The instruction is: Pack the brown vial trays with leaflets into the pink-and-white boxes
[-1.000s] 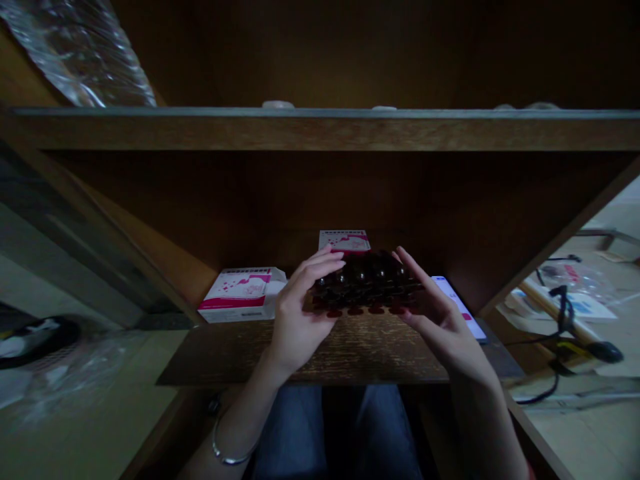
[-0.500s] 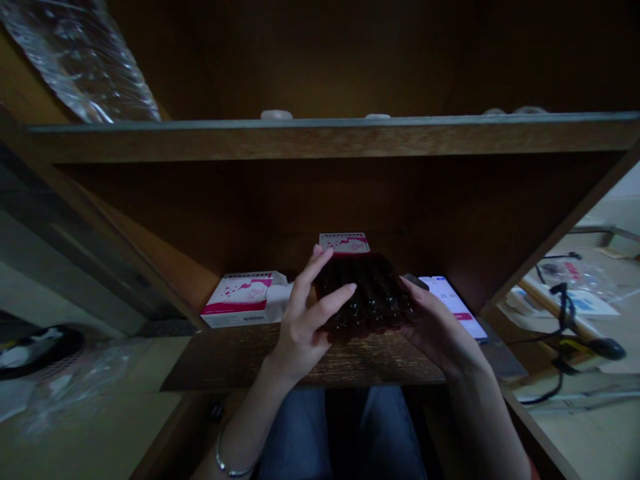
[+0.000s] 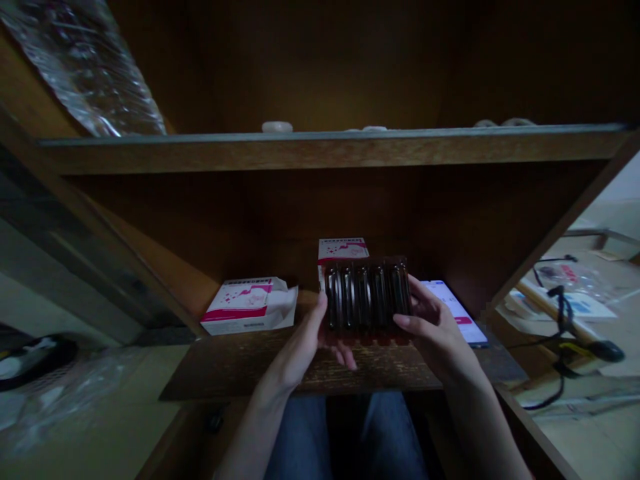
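A translucent brown plastic tray of dark vials (image 3: 365, 297) is held up over the desk's front edge, its row of several vials facing me. My left hand (image 3: 313, 330) holds its left side, the thumb along the edge and the fingers underneath. At the right side, my right hand (image 3: 434, 325) grips it with the thumb on the front face. Right behind the tray stands a white and pink box (image 3: 343, 248), partly hidden by it. Another white and pink box (image 3: 245, 303) lies to the left, its end flap open toward my left hand.
A lit phone (image 3: 453, 312) lies right of my right hand. A wooden shelf (image 3: 320, 152) crosses above, with small pale objects on it and clear plastic wrap (image 3: 95, 73) at its left. To the right are black cables (image 3: 563, 320) and a pole.
The tray has tilted up so its vials now face me. My left hand has shifted from over its top to its left edge, and my right thumb has come onto the front.
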{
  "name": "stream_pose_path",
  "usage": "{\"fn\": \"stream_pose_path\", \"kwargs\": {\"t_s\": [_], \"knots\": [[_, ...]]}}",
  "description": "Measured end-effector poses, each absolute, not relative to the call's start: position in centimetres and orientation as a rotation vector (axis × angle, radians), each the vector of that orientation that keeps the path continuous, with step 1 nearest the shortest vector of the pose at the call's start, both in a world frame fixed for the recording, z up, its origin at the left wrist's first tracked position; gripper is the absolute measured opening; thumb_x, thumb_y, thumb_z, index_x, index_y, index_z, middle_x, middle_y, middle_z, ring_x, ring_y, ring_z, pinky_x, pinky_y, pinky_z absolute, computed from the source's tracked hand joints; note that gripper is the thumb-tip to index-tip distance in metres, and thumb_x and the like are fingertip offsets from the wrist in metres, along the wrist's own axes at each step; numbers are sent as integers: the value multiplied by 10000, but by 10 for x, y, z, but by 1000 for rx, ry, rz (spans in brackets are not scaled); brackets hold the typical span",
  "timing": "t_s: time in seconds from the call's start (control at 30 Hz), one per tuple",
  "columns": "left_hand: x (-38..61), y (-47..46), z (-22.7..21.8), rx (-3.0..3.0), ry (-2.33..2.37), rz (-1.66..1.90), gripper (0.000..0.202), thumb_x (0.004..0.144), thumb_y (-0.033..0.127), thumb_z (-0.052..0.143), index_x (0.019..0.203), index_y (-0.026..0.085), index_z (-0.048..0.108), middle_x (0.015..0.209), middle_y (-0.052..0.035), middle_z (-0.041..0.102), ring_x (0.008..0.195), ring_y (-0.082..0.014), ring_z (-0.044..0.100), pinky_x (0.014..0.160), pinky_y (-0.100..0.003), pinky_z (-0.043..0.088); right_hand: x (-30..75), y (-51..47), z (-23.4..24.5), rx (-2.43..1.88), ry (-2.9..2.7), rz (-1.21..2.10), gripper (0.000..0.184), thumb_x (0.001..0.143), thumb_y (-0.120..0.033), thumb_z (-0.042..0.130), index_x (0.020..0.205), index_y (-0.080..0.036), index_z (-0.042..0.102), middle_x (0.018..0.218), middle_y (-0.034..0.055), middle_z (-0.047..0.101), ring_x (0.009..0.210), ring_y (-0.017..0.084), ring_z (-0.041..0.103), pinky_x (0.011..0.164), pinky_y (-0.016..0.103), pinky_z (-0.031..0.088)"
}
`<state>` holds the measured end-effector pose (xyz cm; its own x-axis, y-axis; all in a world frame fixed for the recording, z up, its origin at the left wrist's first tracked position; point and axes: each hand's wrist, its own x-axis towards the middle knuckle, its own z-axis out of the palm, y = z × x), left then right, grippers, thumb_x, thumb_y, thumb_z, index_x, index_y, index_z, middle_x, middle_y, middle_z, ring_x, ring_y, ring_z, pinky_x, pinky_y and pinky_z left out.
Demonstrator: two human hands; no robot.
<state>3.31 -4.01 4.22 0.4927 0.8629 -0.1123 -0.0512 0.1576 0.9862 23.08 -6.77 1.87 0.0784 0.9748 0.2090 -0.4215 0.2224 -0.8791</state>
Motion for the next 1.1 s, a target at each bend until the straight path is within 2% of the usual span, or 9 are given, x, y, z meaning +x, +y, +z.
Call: {"fn": "stream_pose_path", "kwargs": {"t_s": [0.13,0.2,0.37,0.43,0.53,0.67,0.83,0.97,1.1], "knots": [[34,-44,48,1357,932,765,586,779,639,619,1127,181,507,645,43,612,439,-99,558,460,-212,465,232,-69,16,-727,-1005,1180,645,702,-200,808,1295,-303,578,1236,26,697,1128,233,644,953,359,521],[34,-43,48,1400,997,762,554,797,610,614,1141,190,505,620,53,600,435,-102,549,449,-211,463,231,-69,15,-723,-1012,1166,650,705,-188,808,1297,-321,575,1257,10,685,1145,223,633,955,344,517],[34,-44,44,1574,1155,696,540,853,690,447,742,172,548,487,15,575,447,-116,572,500,-213,476,230,-70,13,-762,-1045,1018,648,703,-169,818,1278,-363,591,1305,-24,650,1232,217,574,1050,360,458],[35,-45,42,1554,1156,685,586,839,731,417,714,171,537,459,12,569,416,-117,561,479,-216,457,230,-71,14,-756,-1082,953,643,703,-173,820,1277,-355,594,1317,-12,641,1258,233,557,1076,385,438],[34,-44,40,1462,1073,724,660,825,769,374,843,153,610,524,-11,632,425,-134,585,458,-231,437,229,-74,15,-750,-1155,873,673,684,-163,828,1284,-347,586,1290,6,652,1230,243,575,1045,375,463],[29,-40,36,1330,726,694,797,759,838,383,1003,150,703,676,-84,712,672,-240,702,621,-326,533,230,-80,19,-742,-1277,736,616,676,-129,798,1223,-335,603,1213,21,670,1151,244,611,971,357,504],[27,-40,46,970,425,702,993,625,949,356,1211,190,618,986,-146,740,790,-319,719,601,-358,538,235,-76,26,-711,-1407,508,513,657,-83,707,1116,-291,610,1147,36,664,1240,276,535,1053,435,429],[36,-43,61,876,527,930,721,756,788,480,1138,197,639,1077,-97,705,908,-263,678,650,-293,518,238,-67,23,-722,-1520,374,456,684,-176,737,1114,-283,630,1208,57,638,1291,308,476,1145,514,294],[47,-46,62,941,677,1111,371,768,439,701,1059,219,631,1062,-15,684,976,-193,626,776,-241,483,235,-64,16,-825,-1546,396,469,737,-167,724,1175,-306,632,1363,77,533,1317,316,456,1103,526,353]]}}
